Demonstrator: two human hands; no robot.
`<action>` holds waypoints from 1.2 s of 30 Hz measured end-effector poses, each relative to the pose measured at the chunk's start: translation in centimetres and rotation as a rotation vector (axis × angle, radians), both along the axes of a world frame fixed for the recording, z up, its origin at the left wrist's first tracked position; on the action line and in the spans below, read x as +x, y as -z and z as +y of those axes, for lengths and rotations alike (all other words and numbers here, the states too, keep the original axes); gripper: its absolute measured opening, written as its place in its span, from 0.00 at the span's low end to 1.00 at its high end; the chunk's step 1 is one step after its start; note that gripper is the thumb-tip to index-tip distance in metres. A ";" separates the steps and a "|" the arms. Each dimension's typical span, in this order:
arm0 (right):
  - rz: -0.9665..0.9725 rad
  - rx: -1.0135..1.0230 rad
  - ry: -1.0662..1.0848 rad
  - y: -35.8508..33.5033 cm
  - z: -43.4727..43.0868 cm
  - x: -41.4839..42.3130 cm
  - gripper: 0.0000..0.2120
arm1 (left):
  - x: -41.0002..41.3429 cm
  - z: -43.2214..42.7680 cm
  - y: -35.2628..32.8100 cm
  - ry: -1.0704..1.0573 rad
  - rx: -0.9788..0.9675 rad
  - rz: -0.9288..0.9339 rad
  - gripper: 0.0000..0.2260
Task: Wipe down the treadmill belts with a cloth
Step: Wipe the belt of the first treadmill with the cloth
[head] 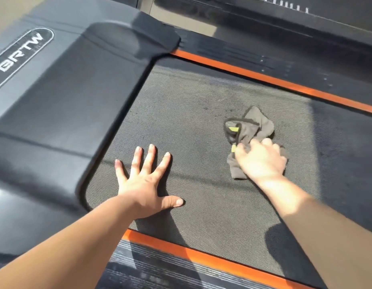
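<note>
Head view. Treadmill belt (201, 126), grey mesh texture, runs out from under the black motor cover (76, 105), which carries a "BRTW" badge. Left hand (145, 184) is flat on the belt just beside the cover's edge, fingers straight and spread, holding nothing; judged to be a brace. Right hand (262, 161) is further out from the cover, near mid-belt, fingers curled down over a bunched grey cloth (254, 126) with yellow-green tags and gripping it against the belt. The hand is slightly blurred, so finger detail is poor. An orange strip (264, 78) borders the belt on the side beyond the cloth, a second orange strip (201, 255) on the side nearer the person; both lead away from the cover. Progress: wiping of this belt is in hand. No clear wiped/unwiped boundary shows on the mesh, so covered area cannot be told. Another treadmill (285, 19) lies past the cover's far corner; judged not yet done.
</note>
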State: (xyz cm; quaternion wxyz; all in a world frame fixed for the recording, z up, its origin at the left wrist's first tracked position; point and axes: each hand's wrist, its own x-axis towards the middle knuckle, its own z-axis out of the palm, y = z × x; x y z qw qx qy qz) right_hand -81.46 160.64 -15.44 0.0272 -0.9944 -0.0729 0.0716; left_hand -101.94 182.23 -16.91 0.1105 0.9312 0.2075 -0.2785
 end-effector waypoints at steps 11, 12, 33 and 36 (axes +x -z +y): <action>-0.082 -0.101 -0.138 -0.3 -5.6 3.8 0.23 | -0.1 0.0 -0.2 -0.001 -0.008 -0.002 0.56; -0.069 -0.071 0.008 -0.4 -6.2 4.8 0.24 | -0.1 0.0 -0.1 0.000 -0.004 -0.003 0.56; -0.052 0.044 0.041 0.4 0.1 -1.3 0.24 | 0.0 0.0 0.0 -0.003 0.007 -0.011 0.55; -0.063 0.039 -0.355 0.5 0.8 -6.3 0.21 | -0.1 0.0 -0.2 0.001 0.005 -0.003 0.55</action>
